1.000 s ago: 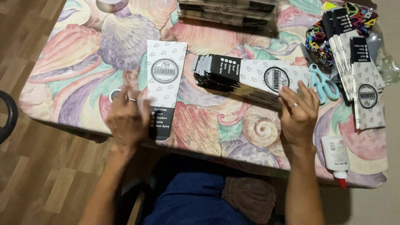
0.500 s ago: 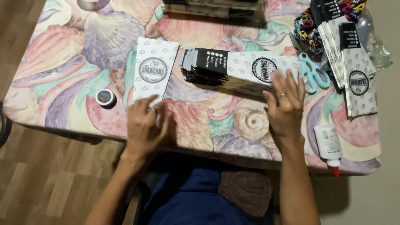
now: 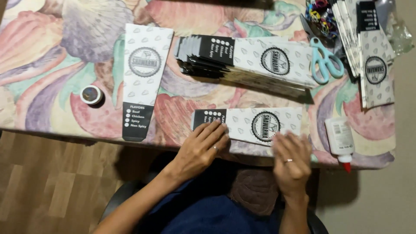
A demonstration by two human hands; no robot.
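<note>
Change: a sleeve (image 3: pixel 249 125) is now lying at lower centre, taken since the earlier frames.
Left hand (image 3: pixel 201 149): fingers pressing flat on its dark end.
Right hand (image 3: pixel 292 160): fingers spread, blurred, flattening its lower edge.
Meaning: folding work seems to be starting on this sleeve.

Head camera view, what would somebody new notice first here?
Likely the two hands at the table's near edge: the left hand and right hand both press on a flat black-and-white paper sleeve. Just behind it lies a fanned stack of sleeves, with teal scissors to its right. All of it sits on a loud pastel shell-print tablecloth.
</note>
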